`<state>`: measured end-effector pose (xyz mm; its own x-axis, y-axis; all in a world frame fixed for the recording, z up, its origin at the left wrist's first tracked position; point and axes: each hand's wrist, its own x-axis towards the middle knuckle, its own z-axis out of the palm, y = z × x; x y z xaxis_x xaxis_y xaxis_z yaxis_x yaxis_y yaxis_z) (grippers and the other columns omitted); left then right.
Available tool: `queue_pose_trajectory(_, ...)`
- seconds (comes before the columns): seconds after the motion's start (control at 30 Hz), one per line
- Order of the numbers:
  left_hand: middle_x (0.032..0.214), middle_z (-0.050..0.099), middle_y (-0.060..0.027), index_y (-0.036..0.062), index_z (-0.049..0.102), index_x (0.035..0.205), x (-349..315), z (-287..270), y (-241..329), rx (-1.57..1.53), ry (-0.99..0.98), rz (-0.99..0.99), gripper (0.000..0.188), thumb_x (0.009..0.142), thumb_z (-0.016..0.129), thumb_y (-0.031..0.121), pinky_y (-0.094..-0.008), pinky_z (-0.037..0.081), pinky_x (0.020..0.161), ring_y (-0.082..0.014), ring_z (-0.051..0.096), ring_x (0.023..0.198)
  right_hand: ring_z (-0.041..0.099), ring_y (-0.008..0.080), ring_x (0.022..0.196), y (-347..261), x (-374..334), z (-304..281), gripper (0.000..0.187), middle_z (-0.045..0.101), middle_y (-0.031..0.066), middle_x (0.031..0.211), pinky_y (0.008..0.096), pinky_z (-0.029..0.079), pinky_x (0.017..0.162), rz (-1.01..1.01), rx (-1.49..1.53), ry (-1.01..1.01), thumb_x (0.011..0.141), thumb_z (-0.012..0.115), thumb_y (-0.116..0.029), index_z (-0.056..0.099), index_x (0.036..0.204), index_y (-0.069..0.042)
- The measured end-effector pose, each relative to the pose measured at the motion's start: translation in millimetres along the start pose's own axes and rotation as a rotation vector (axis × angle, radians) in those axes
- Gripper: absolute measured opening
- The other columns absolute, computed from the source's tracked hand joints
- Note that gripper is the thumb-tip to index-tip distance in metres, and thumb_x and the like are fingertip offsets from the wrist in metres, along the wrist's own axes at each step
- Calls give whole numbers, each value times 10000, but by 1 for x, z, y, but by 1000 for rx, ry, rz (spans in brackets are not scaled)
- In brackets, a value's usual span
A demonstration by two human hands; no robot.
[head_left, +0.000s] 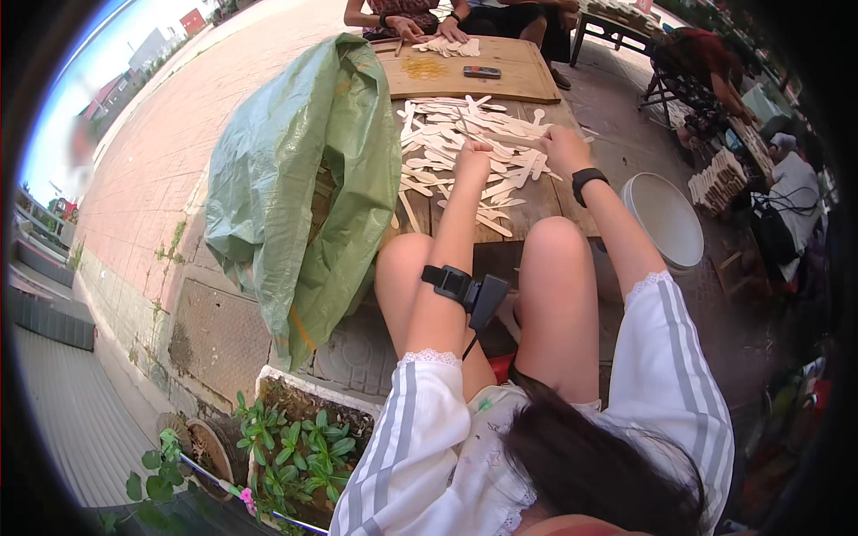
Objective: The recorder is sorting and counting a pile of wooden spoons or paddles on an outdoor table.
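Left hand (474, 163): fingers closed on a thin, narrow strip (462, 121), kind unclear. Right hand (567, 150): fingers pinch a pale, flat wooden stick (518, 140). Both above pale, flat wooden pieces (436, 143) heaped on brown plank table (540, 202).

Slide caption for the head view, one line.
Left hand and right hand above scattered pale wooden sticks on a plank table, green sack at left.

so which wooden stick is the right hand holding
The stick reaching left from the right hand toward the left hand; those in the heap lie loose on the table.
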<state>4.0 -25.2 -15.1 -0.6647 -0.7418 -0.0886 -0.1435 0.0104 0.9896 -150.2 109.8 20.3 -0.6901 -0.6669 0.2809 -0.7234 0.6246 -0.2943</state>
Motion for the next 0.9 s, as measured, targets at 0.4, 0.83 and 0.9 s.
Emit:
queue_pose_trajectory(0.4, 1031, 585, -103, 36, 319, 1393, -28, -26, 12, -217, -66, 290, 467, 994, 360, 276, -306, 433, 818, -159, 514, 823, 482, 83, 575, -36, -16, -34, 211, 460, -12, 699, 258, 379, 481, 107, 952, -320, 987, 419, -277, 464, 1025, -75)
queue_pose_trajectory(0.83, 1250, 582, -131, -2, 426, 1294, -33, 15, 34, -247, -244, 302, 416, 1023, 337, 301, -368, 349, 1067, -227, 512, 1198, 464, 74, 594, -13, -71, 25, 194, 471, -5, 745, 224, 406, 540, 97, 1318, -254, 1010, 406, -269, 453, 991, -82)
queue_pose_trajectory(0.9, 1249, 583, -133, 12, 409, 1315, -34, 22, 34, -219, -324, 378, 414, 1026, 334, 298, -368, 354, 1057, -235, 510, 1201, 484, 70, 596, -9, -71, 28, 200, 484, -6, 735, 220, 414, 536, 117, 1343, -253, 1012, 398, -278, 456, 994, -87)
